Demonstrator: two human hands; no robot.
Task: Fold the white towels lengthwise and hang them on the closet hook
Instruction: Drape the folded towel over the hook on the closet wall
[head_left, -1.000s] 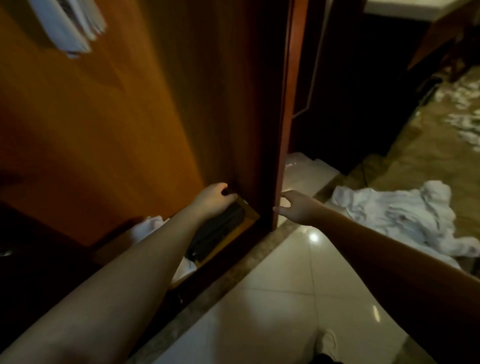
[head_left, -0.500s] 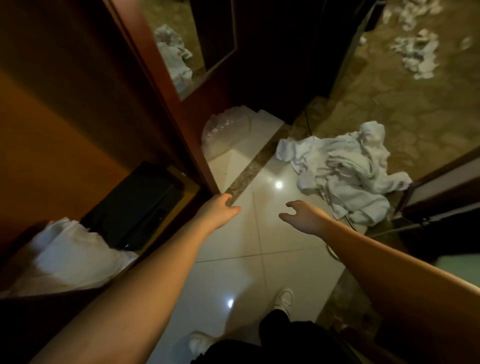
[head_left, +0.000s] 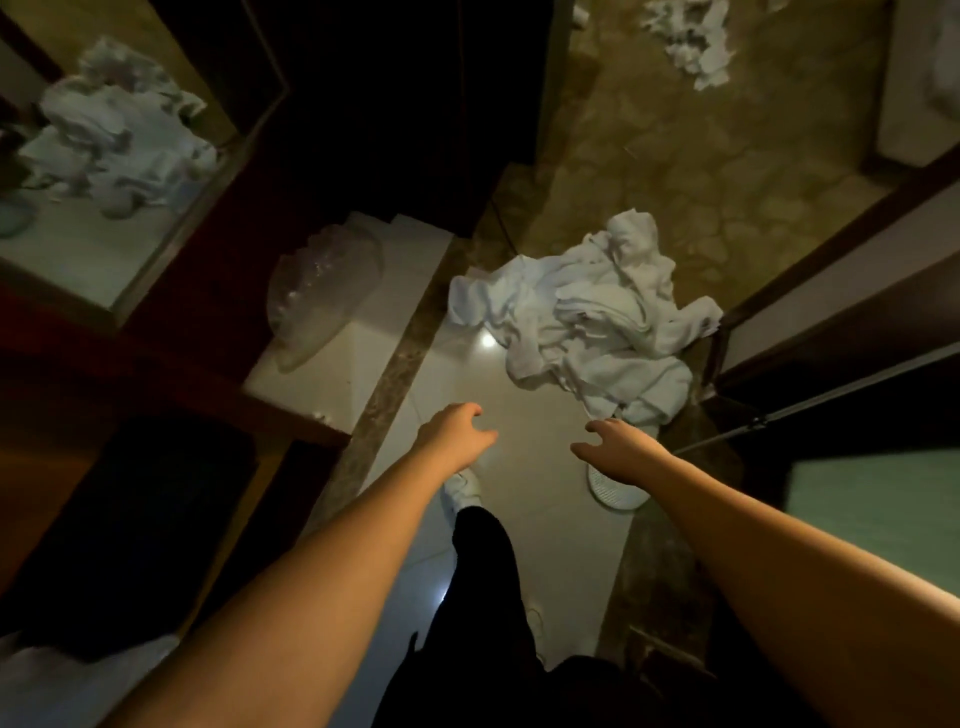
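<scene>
A crumpled heap of white towels (head_left: 592, 322) lies on the glossy tile floor, straddling the edge of the carpet. My left hand (head_left: 457, 434) and my right hand (head_left: 615, 449) both reach forward above the tiles, short of the heap, fingers loosely spread and holding nothing. The right hand is nearest the heap's lower edge. The closet (head_left: 130, 493) stands open at the left, dark inside, with a white cloth (head_left: 62, 675) at the bottom left. No hook is in view.
A mirror panel (head_left: 114, 156) at upper left reflects the towel heap. A clear plastic bag (head_left: 322, 296) lies on the tiles by the closet. More white scraps (head_left: 691, 36) lie on the carpet far ahead. A dark doorframe (head_left: 831, 332) stands right. My legs and white shoes (head_left: 462, 486) are below.
My view swung from the closet door down to the floor. Both hands left the closet edge and moved toward the towel heap, which now lies closer ahead.
</scene>
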